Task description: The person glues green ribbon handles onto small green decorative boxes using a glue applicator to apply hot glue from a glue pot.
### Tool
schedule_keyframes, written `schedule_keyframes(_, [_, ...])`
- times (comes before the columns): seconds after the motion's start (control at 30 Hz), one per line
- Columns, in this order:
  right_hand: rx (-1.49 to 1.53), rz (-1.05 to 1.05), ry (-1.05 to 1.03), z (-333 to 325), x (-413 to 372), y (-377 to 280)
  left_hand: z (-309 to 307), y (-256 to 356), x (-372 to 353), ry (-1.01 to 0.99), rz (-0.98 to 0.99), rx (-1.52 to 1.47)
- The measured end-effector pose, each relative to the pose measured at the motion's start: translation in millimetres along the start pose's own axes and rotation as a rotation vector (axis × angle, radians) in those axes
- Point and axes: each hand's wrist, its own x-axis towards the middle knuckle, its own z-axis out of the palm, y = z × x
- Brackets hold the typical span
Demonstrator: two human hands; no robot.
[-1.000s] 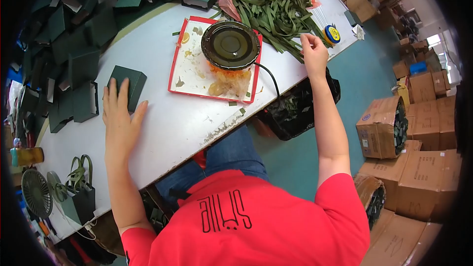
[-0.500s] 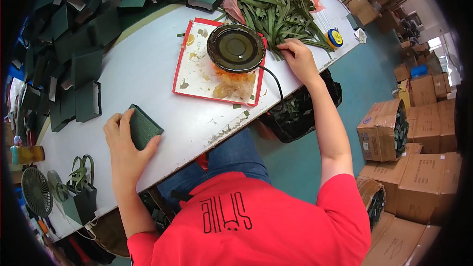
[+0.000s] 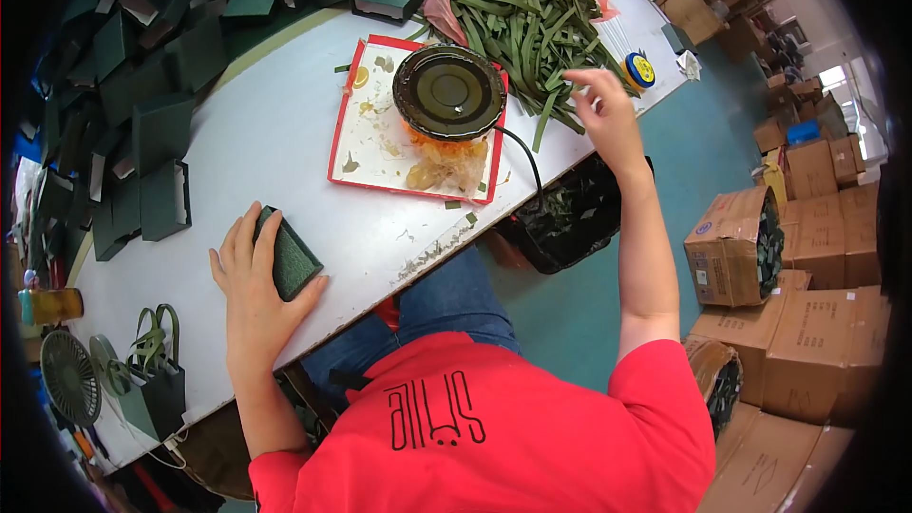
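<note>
My left hand (image 3: 261,294) is closed around a small dark green box (image 3: 294,261) on the white table, thumb on its near side and fingers over its far side. My right hand (image 3: 611,123) hovers at the right edge of a heap of green ribbon strips (image 3: 527,19), with thumb and forefinger apart and nothing visible between them. Between the hands, a round hot plate with a dark pan of brown liquid (image 3: 448,90) stands on a white tray with a red rim (image 3: 332,166). Yellowish glue-like residue clings below the pan.
Many dark green boxes (image 3: 161,133) are piled at the far left. A pink bag (image 3: 437,9) surrounds the ribbon strips. A yellow-and-blue round tin (image 3: 639,69) stands by the right edge. A black cable (image 3: 530,157) runs off the table. A small fan (image 3: 70,377) is at left; cartons (image 3: 817,342) stack at right.
My right hand has lifted from the ribbon heap and moved slightly right, its fingers spreading. Some strips at the heap's near edge have shifted. My left hand and the green box moved slightly right.
</note>
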Motion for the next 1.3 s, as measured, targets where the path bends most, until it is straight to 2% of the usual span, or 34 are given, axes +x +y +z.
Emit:
schedule_keyframes(0.07, [0.002,-0.222,-0.129,3.5,-6.3,-4.9,2.6,-1.5,-1.1,0.049,0.006,-0.014])
schedule_keyframes(0.1, [-0.053,-0.264,-0.203,4.4,-9.4,-8.1,3.7,-2.2,-1.9,0.073,0.008,-0.021])
schedule_keyframes(0.2, [-0.204,-0.328,-0.36,3.7,-14.6,-13.2,2.7,1.0,-1.1,0.048,-0.011,-0.008])
schedule_keyframes(0.3, [-0.18,-0.285,-0.41,4.9,-17.5,-7.9,-0.1,3.3,2.0,0.002,-0.019,-0.026])
schedule_keyframes(0.33, [-0.181,-0.274,-0.434,5.4,-17.3,-6.2,1.0,1.0,2.7,0.03,0.032,-0.098])
schedule_keyframes(0.4, [-0.2,-0.32,-0.379,8.5,-20.0,-10.4,8.1,-8.5,1.0,0.087,0.118,-0.232])
schedule_keyframes(0.47, [-0.245,-0.358,-0.311,13.3,-25.9,-16.8,13.2,-10.2,-2.2,0.08,0.147,-0.526])
schedule_keyframes(0.53, [-0.228,-0.342,-0.127,14.0,-31.5,-32.2,13.4,-6.0,-3.2,0.11,0.194,-0.621])
schedule_keyframes(0.6, [-0.199,-0.244,-0.006,7.6,-39.3,-60.2,9.8,-4.0,-2.9,0.115,0.205,-0.586])
schedule_keyframes(0.67, [-0.192,-0.254,0.083,0.0,-47.8,-84.3,6.8,1.3,2.3,0.098,0.217,-0.545])
schedule_keyframes(0.73, [0.111,-0.077,0.013,-5.3,-73.7,-98.9,6.5,2.7,3.5,0.06,0.208,-0.34])
schedule_keyframes(0.8, [0.825,0.332,-0.149,-13.0,-88.9,-139.0,7.6,3.9,5.0,-0.009,0.201,-0.133])
schedule_keyframes(0.87, [1.232,0.66,-0.246,-8.8,-92.7,-153.7,6.6,8.2,6.2,-0.009,0.182,-0.15])
schedule_keyframes(0.93, [1.328,0.789,-0.187,9.7,-93.1,-150.3,6.7,8.5,6.8,-0.008,0.177,-0.136])
schedule_keyframes(1.0, [1.42,0.83,-0.205,22.5,-91.4,-139.2,7.8,7.5,6.4,-0.001,0.18,-0.136])
schedule_keyframes(1.3, [1.326,0.809,-0.11,47.6,-75.2,-134.1,8.8,7.9,4.0,0.023,0.179,-0.133])
